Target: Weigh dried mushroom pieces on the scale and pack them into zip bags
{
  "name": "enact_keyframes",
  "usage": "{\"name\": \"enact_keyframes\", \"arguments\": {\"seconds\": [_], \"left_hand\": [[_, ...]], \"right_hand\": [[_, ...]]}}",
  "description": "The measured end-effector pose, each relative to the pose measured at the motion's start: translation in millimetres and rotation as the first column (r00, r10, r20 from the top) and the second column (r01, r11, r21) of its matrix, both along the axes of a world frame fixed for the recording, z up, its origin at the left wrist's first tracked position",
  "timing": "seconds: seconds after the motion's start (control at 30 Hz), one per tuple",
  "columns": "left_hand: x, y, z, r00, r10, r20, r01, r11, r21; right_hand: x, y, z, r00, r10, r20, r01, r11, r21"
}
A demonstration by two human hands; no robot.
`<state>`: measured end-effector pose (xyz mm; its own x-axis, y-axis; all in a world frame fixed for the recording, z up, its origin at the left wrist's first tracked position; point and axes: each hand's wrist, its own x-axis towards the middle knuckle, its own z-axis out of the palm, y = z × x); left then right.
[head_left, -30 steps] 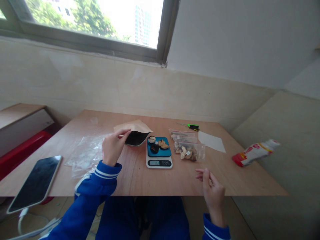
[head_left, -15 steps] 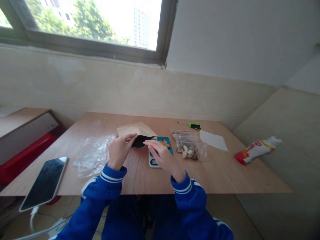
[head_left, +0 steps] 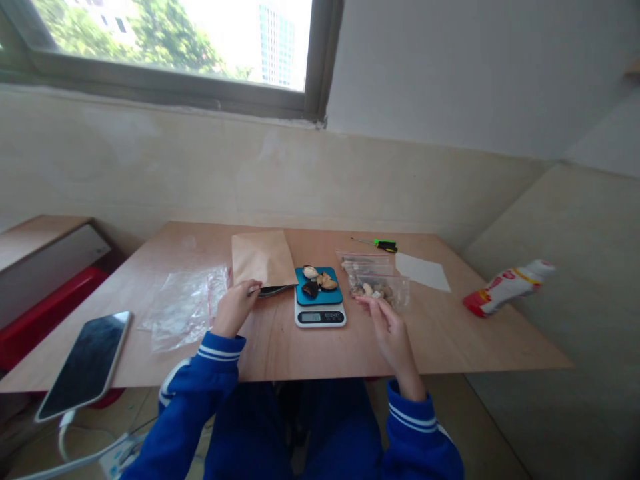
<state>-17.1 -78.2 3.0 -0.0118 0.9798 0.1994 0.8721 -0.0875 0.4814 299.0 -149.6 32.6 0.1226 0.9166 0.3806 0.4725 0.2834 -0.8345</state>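
A brown paper pouch (head_left: 263, 258) lies on the wooden table (head_left: 450, 333), its dark mouth facing me. My left hand (head_left: 235, 308) pinches the pouch's near lip. To its right stands a small scale (head_left: 319, 304) with a blue top carrying a few shells or nuts (head_left: 317, 281). My right hand (head_left: 387, 327) reaches to the near edge of a clear zip bag of mixed pieces (head_left: 379, 287), fingers loosely extended and touching it.
Crumpled clear plastic bags (head_left: 183, 305) lie left of the pouch. A phone (head_left: 83, 363) overhangs the table's front left corner. A green-handled screwdriver (head_left: 381, 245), a white paper sheet (head_left: 423, 272) and a red-and-white bottle (head_left: 505, 287) lie to the right.
My right hand left the pouch mouth and scale and moved right to the zip bag. The pouch has dropped flatter on the table, its mouth less open.
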Motion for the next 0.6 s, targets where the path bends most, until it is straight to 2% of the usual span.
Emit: {"name": "enact_keyframes", "arguments": {"seconds": [0.03, 0.13, 0.27, 0.37, 0.47, 0.6], "left_hand": [[-7.1, -3.2, -4.6, 1.000, -0.009, 0.010, 0.009, 0.999, 0.053], [-33.1, -15.5, -16.9, 0.998, 0.064, 0.010, -0.065, 0.983, 0.174], [-56.7, -27.0, -26.4, 0.992, 0.122, 0.029, -0.125, 0.970, 0.207], [-52.9, -22.2, -27.3, 0.997, 0.066, 0.034, -0.073, 0.968, 0.240], [-36.5, -5.5, -26.5, 1.000, -0.019, -0.013, 0.022, 0.966, 0.258], [-18.2, 17.6, -24.0, 0.997, -0.061, -0.050, 0.068, 0.986, 0.152]], "right_hand": [[3.4, -2.3, -1.3, 1.000, -0.012, -0.005, 0.012, 1.000, -0.008], [12.3, -5.8, -6.8, 0.998, -0.060, -0.031, 0.058, 0.997, -0.050], [17.6, -3.5, -15.9, 0.995, -0.089, -0.043, 0.084, 0.992, -0.094], [16.2, 0.4, -20.7, 0.997, -0.070, -0.024, 0.067, 0.992, -0.108], [13.6, 3.2, -22.4, 0.999, -0.038, -0.001, 0.038, 0.992, -0.118], [12.9, 2.7, -21.5, 1.000, 0.009, 0.003, -0.009, 0.993, -0.119]]}}
